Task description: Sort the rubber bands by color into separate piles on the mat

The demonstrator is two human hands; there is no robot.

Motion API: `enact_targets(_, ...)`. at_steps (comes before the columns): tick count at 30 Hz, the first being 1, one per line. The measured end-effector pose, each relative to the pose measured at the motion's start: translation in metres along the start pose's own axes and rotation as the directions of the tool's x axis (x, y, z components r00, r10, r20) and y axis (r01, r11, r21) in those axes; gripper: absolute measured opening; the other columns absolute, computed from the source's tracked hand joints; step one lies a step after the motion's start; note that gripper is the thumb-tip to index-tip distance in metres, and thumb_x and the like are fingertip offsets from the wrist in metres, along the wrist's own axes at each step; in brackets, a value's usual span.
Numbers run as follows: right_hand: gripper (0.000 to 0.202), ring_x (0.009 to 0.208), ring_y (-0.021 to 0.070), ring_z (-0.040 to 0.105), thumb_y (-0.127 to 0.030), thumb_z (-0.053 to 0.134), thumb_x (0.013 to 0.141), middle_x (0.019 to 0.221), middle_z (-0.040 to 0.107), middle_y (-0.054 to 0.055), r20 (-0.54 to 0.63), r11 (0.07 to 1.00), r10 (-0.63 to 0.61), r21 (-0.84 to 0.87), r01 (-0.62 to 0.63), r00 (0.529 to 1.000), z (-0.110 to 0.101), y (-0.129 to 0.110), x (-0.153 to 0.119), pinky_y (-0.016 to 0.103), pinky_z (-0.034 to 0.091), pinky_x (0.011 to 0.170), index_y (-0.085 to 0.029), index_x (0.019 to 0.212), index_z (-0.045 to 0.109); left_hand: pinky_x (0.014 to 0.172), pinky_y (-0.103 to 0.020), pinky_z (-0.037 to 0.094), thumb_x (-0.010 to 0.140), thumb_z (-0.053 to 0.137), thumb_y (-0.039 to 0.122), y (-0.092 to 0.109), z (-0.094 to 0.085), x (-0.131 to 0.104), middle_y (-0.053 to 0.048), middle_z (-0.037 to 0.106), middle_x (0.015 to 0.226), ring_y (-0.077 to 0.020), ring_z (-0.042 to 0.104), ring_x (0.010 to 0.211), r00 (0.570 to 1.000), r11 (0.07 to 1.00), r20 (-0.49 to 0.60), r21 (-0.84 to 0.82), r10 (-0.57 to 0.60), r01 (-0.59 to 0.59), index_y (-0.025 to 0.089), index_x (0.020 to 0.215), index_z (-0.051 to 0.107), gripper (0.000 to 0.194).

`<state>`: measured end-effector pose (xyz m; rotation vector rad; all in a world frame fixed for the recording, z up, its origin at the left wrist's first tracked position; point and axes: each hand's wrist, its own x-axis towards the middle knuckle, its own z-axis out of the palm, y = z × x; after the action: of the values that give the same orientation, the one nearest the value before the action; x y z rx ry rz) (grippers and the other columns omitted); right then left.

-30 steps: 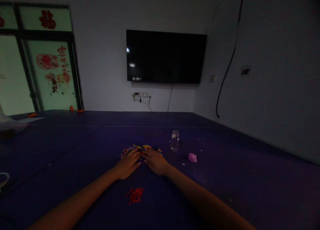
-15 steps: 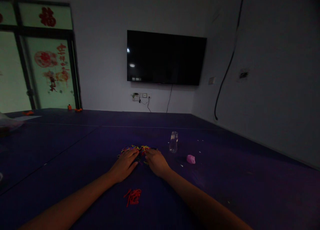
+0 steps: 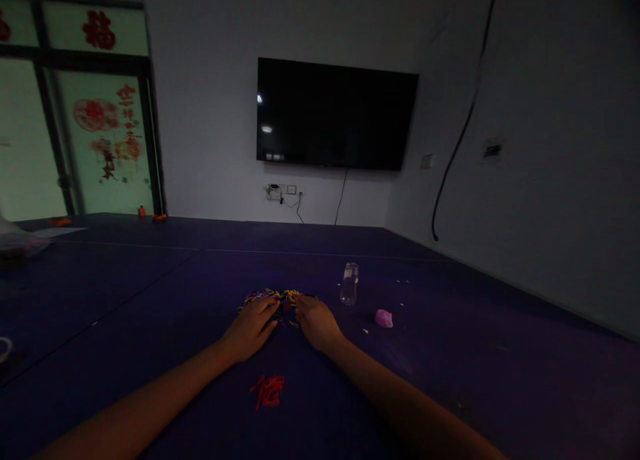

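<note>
A loose pile of small coloured rubber bands (image 3: 265, 294), yellow, red, blue and others, lies on the dark purple surface ahead of me. My left hand (image 3: 251, 325) rests palm down on the near left side of the pile, fingers stretched out and thumb apart. Against the right side lies my right hand (image 3: 315, 320), its fingers slightly bent over the bands; its thumb is hidden. Between the hands a few bands show, some red. Closer to me, between my forearms, sits a separate small heap of red bands (image 3: 270, 390).
A clear bottle (image 3: 349, 285) stands right of the pile, with a crumpled pink object (image 3: 384, 319) nearby. White scraps (image 3: 365, 331) dot the purple surface (image 3: 200, 280). A pale plastic bag (image 3: 17, 240) is at far left. A television (image 3: 335, 113) hangs on the wall.
My right hand has shifted slightly to the right, widening the gap between the hands. My left hand stays nearly in place. The whole view has shifted slightly.
</note>
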<state>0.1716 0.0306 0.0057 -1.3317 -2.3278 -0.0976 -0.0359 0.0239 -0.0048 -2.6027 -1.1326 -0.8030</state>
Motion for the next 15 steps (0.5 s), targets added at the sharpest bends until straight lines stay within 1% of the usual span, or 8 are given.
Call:
enact_targets(5, 0.037, 0.116, 0.0227, 0.052, -0.018, 0.037, 0.091, 0.125, 0.057, 0.015, -0.020, 0.994, 0.084, -0.063, -0.085, 0.996, -0.0022, 0.0006, -0.0003, 0.034, 0.037, 0.098, -0.012, 0.121, 0.057, 0.101, -0.042, 0.040, 0.093, 0.039, 0.030, -0.0009, 0.0015, -0.0016, -0.012, 0.054, 0.129, -0.0238, 0.048, 0.120, 1.000, 1.000, -0.013, 0.003, 0.006, -0.006, 0.017, 0.129, 0.049, 0.040)
enact_targets(7, 0.035, 0.114, 0.0230, 0.053, -0.018, 0.037, 0.091, 0.124, 0.058, 0.014, -0.036, 0.995, 0.083, -0.051, -0.085, 0.996, -0.0027, 0.0013, -0.0005, 0.034, 0.038, 0.097, -0.014, 0.118, 0.059, 0.101, -0.043, 0.040, 0.093, 0.039, 0.030, -0.0017, 0.0022, -0.0016, -0.012, 0.054, 0.130, -0.0239, 0.048, 0.121, 0.999, 1.000, -0.025, -0.002, 0.020, -0.020, 0.018, 0.130, 0.048, 0.040)
enact_targets(10, 0.032, 0.107, 0.0220, 0.057, -0.017, 0.036, 0.091, 0.116, 0.062, 0.012, -0.023, 0.998, 0.052, -0.020, -0.052, 0.998, -0.0033, 0.0009, -0.0008, 0.033, 0.040, 0.093, -0.016, 0.110, 0.063, 0.101, -0.044, 0.040, 0.092, 0.040, 0.029, -0.0024, 0.0026, -0.0011, -0.013, 0.053, 0.131, -0.0245, 0.047, 0.122, 0.999, 0.999, -0.028, -0.009, 0.030, -0.031, 0.017, 0.131, 0.047, 0.041)
enact_targets(12, 0.032, 0.105, 0.0217, 0.057, -0.018, 0.036, 0.092, 0.112, 0.063, 0.011, -0.004, 1.000, 0.013, -0.008, -0.013, 1.000, -0.0035, 0.0000, -0.0012, 0.034, 0.039, 0.094, -0.016, 0.109, 0.063, 0.101, -0.044, 0.040, 0.092, 0.041, 0.028, -0.0020, 0.0022, -0.0009, -0.013, 0.052, 0.132, -0.0249, 0.047, 0.122, 0.999, 1.000, -0.022, -0.012, 0.028, -0.028, 0.016, 0.130, 0.048, 0.041)
enact_targets(15, 0.033, 0.114, 0.0223, 0.052, -0.022, 0.038, 0.092, 0.121, 0.059, 0.011, 0.020, 0.997, -0.069, 0.021, 0.069, 0.997, -0.0029, -0.0007, -0.0016, 0.039, 0.035, 0.099, -0.018, 0.116, 0.060, 0.101, -0.044, 0.040, 0.092, 0.041, 0.027, -0.0006, 0.0010, -0.0010, -0.013, 0.052, 0.133, -0.0249, 0.047, 0.123, 1.000, 1.000, -0.014, -0.016, 0.021, -0.021, 0.016, 0.129, 0.049, 0.040)
